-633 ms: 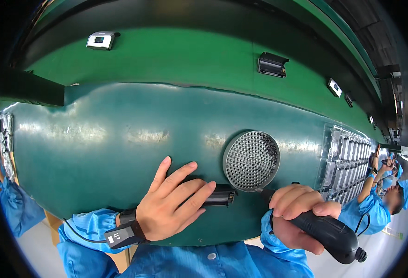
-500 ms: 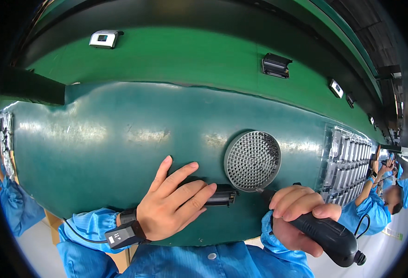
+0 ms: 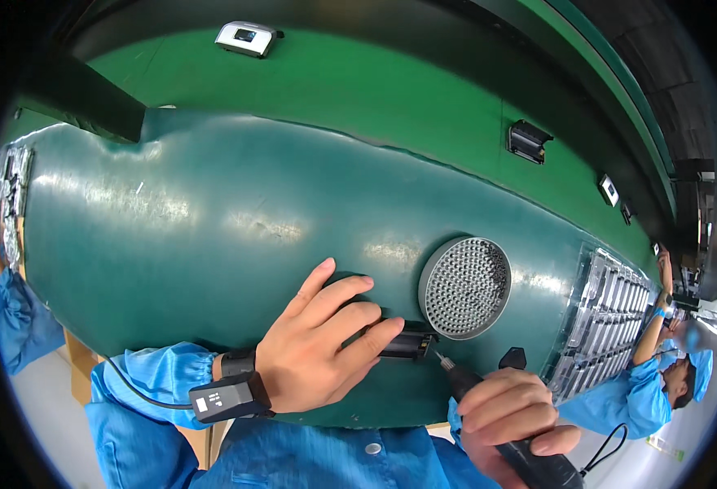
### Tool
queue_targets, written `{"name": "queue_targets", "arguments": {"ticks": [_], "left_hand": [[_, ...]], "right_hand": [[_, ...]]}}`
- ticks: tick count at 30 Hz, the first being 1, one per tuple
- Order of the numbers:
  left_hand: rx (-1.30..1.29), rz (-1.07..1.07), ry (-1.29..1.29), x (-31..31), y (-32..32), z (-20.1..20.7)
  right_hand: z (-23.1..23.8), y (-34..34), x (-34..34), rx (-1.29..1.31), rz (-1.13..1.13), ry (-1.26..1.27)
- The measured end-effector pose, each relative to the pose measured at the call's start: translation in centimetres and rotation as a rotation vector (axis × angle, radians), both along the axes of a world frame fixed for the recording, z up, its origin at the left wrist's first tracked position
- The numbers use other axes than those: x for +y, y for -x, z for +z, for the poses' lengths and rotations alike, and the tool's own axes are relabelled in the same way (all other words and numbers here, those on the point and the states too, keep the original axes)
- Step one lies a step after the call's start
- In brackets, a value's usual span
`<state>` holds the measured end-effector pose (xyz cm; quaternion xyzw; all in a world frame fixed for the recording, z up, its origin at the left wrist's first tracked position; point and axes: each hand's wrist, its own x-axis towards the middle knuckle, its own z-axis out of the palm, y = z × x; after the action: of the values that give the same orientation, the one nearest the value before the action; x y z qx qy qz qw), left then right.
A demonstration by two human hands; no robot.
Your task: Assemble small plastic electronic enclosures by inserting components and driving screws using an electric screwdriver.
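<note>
My left hand [image 3: 314,354] lies palm down over a black plastic housing [image 3: 407,345] on the green mat, its fingers spread and the lower ones holding the part. Only the housing's right end shows; the rest and my thumb are hidden. My right hand [image 3: 509,416] is wrapped around a black electric screwdriver [image 3: 464,381]. Its bit points up and left, with the tip close beside the housing's exposed end; whether it touches I cannot tell. Just beyond stands a round grey dish [image 3: 454,332] with a perforated plate full of small holes.
Clear plastic trays [image 3: 554,367] with rows of compartments lie on the right. A green strip beyond the mat carries a white-and-black device [image 3: 246,38], an open black housing [image 3: 528,142] and another white device [image 3: 609,190]. Co-workers in blue [image 3: 648,399] sit at both sides.
My right hand has drawn the screwdriver's tip away from the dish to the housing's right end. My left hand stays on the housing. The view has tilted.
</note>
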<state>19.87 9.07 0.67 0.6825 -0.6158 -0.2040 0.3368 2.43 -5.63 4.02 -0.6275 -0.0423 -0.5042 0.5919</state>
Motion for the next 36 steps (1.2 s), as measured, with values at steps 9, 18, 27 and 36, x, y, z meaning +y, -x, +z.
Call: {"name": "queue_targets", "arguments": {"ticks": [9, 18, 27, 36], "left_hand": [[-0.001, 0.023, 0.007, 0.0, 0.3, -0.2], [0.007, 0.032, 0.007, 0.1, 0.3, -0.3], [-0.013, 0.024, -0.005, 0.0, 0.3, 0.0], [-0.022, 0.008, -0.008, -0.2, 0.2, 0.2]], "right_hand": [[-1.7, -0.8, -0.2, -0.010, 0.015, 0.064], [-1.7, -1.1, 0.0, 0.004, -0.015, 0.062], [-1.5, -0.9, -0.3, 0.001, -0.011, 0.041], [-2.0, -1.7, -0.4, 0.085, -0.008, 0.036]]}}
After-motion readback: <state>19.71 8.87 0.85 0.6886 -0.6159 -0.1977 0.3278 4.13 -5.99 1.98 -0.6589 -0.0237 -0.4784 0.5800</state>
